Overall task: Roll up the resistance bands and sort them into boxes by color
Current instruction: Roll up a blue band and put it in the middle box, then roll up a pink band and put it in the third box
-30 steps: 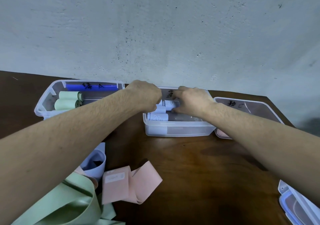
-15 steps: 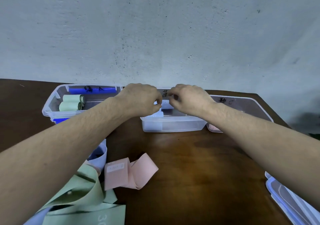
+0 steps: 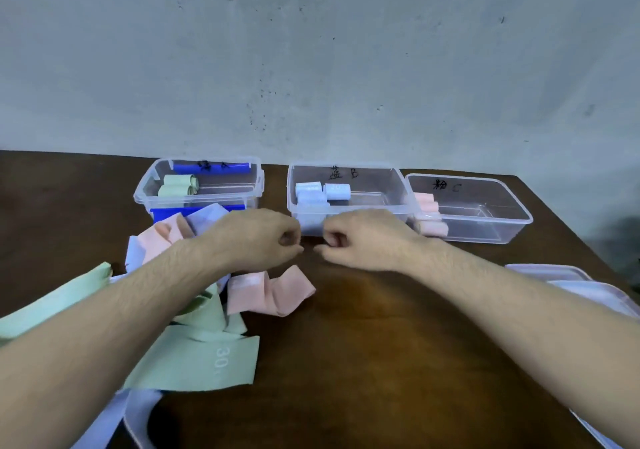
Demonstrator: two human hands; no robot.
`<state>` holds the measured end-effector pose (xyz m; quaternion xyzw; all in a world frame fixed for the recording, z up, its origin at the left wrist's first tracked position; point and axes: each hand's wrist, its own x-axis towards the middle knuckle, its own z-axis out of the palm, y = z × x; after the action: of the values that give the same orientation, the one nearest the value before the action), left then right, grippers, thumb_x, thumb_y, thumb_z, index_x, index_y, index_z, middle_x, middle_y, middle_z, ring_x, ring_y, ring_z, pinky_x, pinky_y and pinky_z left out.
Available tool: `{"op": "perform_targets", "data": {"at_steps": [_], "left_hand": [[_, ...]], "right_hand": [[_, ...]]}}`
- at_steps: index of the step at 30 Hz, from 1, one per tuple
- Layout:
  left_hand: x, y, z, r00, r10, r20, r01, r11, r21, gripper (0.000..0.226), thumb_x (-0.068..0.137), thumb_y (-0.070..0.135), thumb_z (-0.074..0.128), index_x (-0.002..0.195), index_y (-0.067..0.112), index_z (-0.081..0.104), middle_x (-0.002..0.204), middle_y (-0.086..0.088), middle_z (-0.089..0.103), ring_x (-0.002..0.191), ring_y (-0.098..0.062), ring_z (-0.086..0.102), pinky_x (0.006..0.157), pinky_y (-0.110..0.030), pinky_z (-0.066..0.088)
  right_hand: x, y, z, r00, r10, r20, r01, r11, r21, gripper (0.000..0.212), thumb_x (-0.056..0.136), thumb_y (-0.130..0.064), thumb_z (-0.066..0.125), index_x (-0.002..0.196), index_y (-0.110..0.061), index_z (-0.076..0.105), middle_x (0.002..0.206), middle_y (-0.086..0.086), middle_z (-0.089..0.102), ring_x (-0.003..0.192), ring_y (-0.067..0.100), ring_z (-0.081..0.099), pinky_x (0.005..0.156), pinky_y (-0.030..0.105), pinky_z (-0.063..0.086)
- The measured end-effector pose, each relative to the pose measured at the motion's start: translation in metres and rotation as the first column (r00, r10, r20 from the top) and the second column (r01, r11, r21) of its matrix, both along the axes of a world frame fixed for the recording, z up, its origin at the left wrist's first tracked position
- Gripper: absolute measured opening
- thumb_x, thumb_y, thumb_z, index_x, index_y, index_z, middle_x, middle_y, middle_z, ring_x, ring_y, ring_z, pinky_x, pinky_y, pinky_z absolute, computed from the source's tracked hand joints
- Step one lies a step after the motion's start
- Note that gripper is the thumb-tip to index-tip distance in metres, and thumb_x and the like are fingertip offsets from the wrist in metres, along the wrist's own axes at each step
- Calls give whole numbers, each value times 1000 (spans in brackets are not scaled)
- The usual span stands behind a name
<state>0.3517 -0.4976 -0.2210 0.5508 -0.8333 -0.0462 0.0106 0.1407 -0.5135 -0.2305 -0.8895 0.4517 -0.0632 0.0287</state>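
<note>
Clear glossy plastic boxes (image 3: 346, 206); polished wood table (image 3: 381, 344)

Dark brown wooden table (image 3: 398, 362) against a pale, speckled grey-blue wall (image 3: 311, 61)

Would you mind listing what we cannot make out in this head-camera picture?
- Middle box front wall: partly hidden behind both hands.
- Pink rolls: count unclear, blurred through plastic and partly behind the right hand.
- Lids: cut off by the right edge.
- Blue band: cut off by the bottom edge.
</note>
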Motion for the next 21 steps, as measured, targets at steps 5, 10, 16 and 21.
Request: {"op": "perform_targets", "data": {"at_steps": [5,10,16,21], "left_hand": [[11,28,-12,994,-41,99,24,985,173,23,87,54,57,103,37,58,102,16,56,100,-8,52,87,-34,48],[13,49,-16,950,-109,293,64,985,161,52,78,66,59,121,37,55,118,14,53,108,-10,44,93,-31,42],[1,69,-19,984,-60,167,43,994,105,24,88,43,61,109,32,55,103,12,54,99,-11,56,76,-27,45],[-20,76,-20,997,26,78,-32,996,79,30,91,43,62,119,35,59,109,15,55,95,-8,60,75,-31,55]], "right_hand": [[10,23,-18,981,192,-1,-188,962,197,44,89,-58,58,128,-37,54,123,-13,55,103,10,57,75,32,50],[20,34,-34,973,231,12,-225,931,287,44,92,-39,61,135,-30,54,139,-13,48,114,10,55,74,27,45],[15,52,-33,982,168,83,-180,966,185,25,93,-36,58,118,-32,60,105,-12,59,93,12,59,69,26,46],[-10,66,-24,991,-30,133,-32,897,440,49,91,-35,61,137,-31,44,96,-12,60,82,8,59,67,28,52]]}}
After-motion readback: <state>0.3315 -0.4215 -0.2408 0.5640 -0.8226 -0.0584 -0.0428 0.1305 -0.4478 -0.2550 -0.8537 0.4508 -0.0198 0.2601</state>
